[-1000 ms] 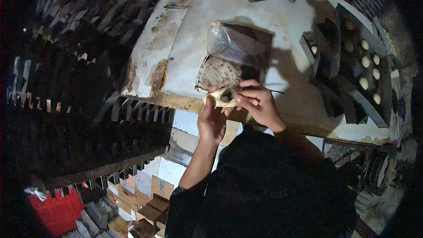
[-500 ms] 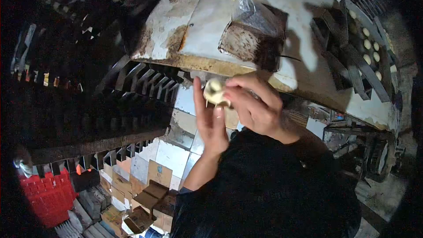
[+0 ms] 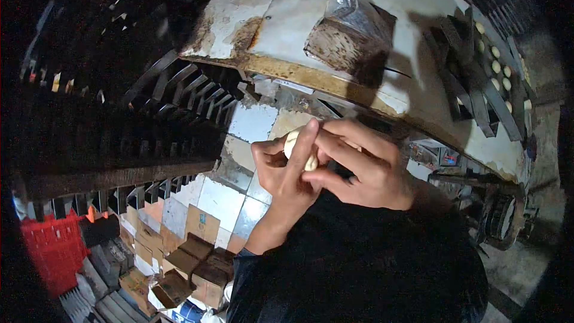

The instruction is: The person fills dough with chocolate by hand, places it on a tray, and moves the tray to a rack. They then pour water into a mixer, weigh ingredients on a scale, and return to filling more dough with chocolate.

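Observation:
A small piece of pale dough (image 3: 292, 143) is held between both hands in front of my body, above the floor. My left hand (image 3: 286, 170) curls its fingers around the dough from the left. From the other side, the fingers and thumb of my right hand (image 3: 368, 164) press on its edge. Much of the dough is hidden behind the fingers. On the table beyond lies a dark brown block (image 3: 341, 45) with a clear plastic bag (image 3: 350, 9) over its top.
The worn white table (image 3: 293, 30) spans the top. Several pale dough balls (image 3: 496, 67) lie on a tray at its right, beside dark metal strips (image 3: 475, 93). A dark slatted rack (image 3: 119, 179) stands at left. Cardboard boxes (image 3: 197, 257) and a red crate (image 3: 51, 251) are below.
Both hands have come lower and nearer my body with the dough. A hollow showed in the dough before; now my left fingers have folded around it and my right fingers press on it.

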### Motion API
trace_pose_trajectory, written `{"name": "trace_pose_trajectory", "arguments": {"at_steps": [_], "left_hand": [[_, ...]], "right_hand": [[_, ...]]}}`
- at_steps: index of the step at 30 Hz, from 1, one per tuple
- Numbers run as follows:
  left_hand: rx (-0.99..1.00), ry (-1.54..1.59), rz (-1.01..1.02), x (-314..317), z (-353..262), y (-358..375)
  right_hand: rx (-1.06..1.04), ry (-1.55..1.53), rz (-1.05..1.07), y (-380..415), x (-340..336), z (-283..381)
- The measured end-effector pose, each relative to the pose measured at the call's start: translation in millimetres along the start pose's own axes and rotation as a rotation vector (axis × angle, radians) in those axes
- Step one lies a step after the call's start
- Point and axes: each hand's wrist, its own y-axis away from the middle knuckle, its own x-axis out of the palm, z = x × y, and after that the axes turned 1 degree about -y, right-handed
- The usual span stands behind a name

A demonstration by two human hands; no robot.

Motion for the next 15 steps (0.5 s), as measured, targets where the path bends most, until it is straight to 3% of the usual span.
{"name": "trace_pose_trajectory", "arguments": {"at_steps": [2, 3, 5, 6, 7, 8, 11, 12, 14, 15], "left_hand": [[-0.065, 0.151, 0.074, 9, -5, -7], [-0.205, 0.363, -0.018, 26, -13, -9], [-0.31, 0.925, 0.1, 44, -18, -14], [-0.367, 1.201, 0.165, 53, -19, -17], [-0.39, 1.23, 0.268, 61, -16, -17], [-0.344, 1.252, 0.184, 77, -23, -17], [-0.012, 1.0, 0.206, 125, -38, -40], [0.06, 0.955, 0.204, 137, -49, -53], [-0.024, 0.93, 0.03, 175, -74, -66], [-0.052, 0.891, -0.059, 194, -83, -70]], "right_hand": [[-0.138, 0.084, -0.135, 5, -6, -15], [-0.147, 0.062, -0.133, 5, -15, -23], [-0.166, 0.014, -0.132, 7, -38, -38], [-0.064, -0.04, -0.114, 7, -53, -37], [0.04, -0.026, -0.142, 6, -71, -36], [0.137, -0.08, -0.134, 9, -85, -42], [0.414, -0.379, -0.051, 28, -125, -68], [0.293, -0.363, -0.141, 36, -133, -80], [0.041, -0.31, -0.31, 41, -152, -102], [0.018, -0.163, -0.324, 45, -169, -106]]}}
